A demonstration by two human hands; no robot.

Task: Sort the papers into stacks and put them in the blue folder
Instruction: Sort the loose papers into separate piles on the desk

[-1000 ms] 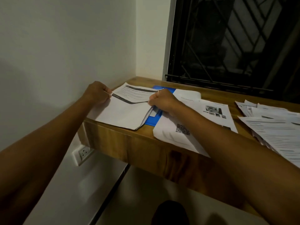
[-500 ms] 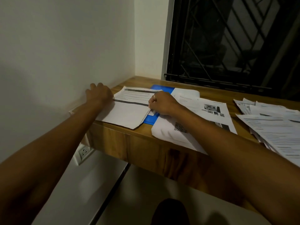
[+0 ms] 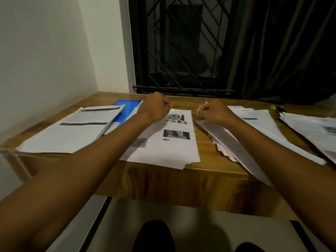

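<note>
My left grip (image 3: pixel 157 107) and right grip (image 3: pixel 213 111) are both clenched, empty, over the tabletop (image 3: pixel 204 148). A paper stack (image 3: pixel 72 131) lies on the folder (image 3: pixel 127 110).

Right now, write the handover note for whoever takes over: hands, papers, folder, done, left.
Left hand: fist, holds nothing, over the far edge of the middle stack.
Right hand: fist, holds nothing, over the fanned stack.
Folder: far left on the desk, mostly covered by the left stack.
Done: papers lie in separate stacks; the left stack is on the folder, though I cannot tell whether it is tucked in.
Left: the middle, fanned, right and far-right stacks are outside the folder.
</note>
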